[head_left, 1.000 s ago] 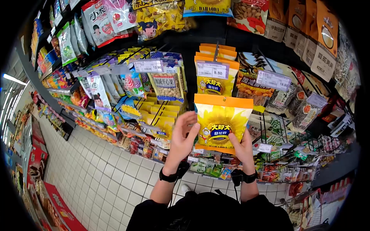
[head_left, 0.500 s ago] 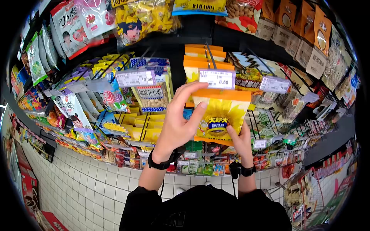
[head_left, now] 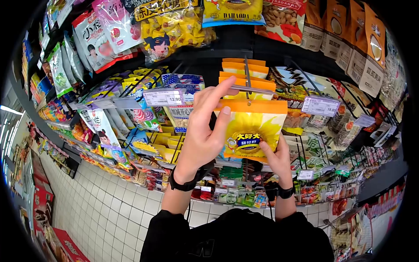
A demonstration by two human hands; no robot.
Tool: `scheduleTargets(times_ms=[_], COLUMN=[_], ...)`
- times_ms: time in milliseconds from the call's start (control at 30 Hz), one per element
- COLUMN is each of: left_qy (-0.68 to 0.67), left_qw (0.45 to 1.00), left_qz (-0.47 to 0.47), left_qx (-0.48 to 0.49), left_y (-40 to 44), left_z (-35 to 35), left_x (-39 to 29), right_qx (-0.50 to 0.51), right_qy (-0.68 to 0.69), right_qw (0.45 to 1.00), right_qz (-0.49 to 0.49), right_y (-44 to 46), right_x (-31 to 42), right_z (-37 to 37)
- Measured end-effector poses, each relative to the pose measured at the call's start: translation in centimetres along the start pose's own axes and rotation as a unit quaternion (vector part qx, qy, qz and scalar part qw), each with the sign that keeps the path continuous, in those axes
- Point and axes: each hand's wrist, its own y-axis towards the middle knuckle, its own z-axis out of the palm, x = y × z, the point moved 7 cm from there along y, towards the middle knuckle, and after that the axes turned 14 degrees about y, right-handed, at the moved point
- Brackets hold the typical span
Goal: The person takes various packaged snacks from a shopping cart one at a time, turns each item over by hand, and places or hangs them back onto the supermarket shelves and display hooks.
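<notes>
At the front end of a display hook (head_left: pixel 248 76), a yellow bag with an orange header (head_left: pixel 251 131) is up off the rack, just below a price tag (head_left: pixel 258 88) tilted nearly edge-on. Right hand (head_left: pixel 279 163) grips it low on its right side, thumb flat on the front. Left hand (head_left: pixel 203 131): thumb and index finger spread wide, index by the tag's edge, thumb at the bag's upper left corner; can't tell if either presses. Similar orange-topped bags (head_left: pixel 259 75) hang behind. Step looks like handling the bag at the hook's end. Any move onto the hook would call for the tag kept raised and the header hole lined up with the tip.
</notes>
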Motion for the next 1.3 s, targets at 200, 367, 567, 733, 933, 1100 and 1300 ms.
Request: scheduleTargets(times_ms=[200, 367, 567, 733, 933, 1100, 1300], left_qy=[0.043, 0.038, -0.004, 0.006, -0.002, -0.017, -0.06], left_qw=[0.998, 0.999, 1.0, 0.999, 0.999, 0.997, 0.991], left_qz=[0.017, 0.015, -0.001, -0.004, -0.026, -0.052, -0.091], left_qx=[0.03, 0.028, -0.005, 0.031, 0.035, 0.057, 0.079], left_y=[0.0, -0.1, -0.2, -0.4, -1.2, -2.6, -4.3], left_z=[-0.1, 0.0, 0.2, 0.4, 0.4, 1.1, 2.5], left_x=[-0.5, -0.5, -0.5, -0.4, -0.5, 0.0, 0.9], right_qx=[0.005, -0.001, -0.009, -0.015, -0.024, -0.023, -0.034], right_qy=[0.032, 0.033, 0.017, 0.009, 0.026, 0.072, 0.069], right_qw=[0.999, 0.999, 1.0, 1.0, 0.999, 0.997, 0.997], right_qz=[-0.002, 0.0, 0.007, -0.018, 0.003, 0.011, 0.029], right_y=[0.9, 1.7, 2.1, 3.2, 3.7, 4.0, 3.8], right_x=[-0.8, -1.2, -1.8, -2.0, -3.4, -3.3, -3.9], right_z=[-0.1, -0.4, -0.5, -0.7, -1.2, -0.8, -1.3])
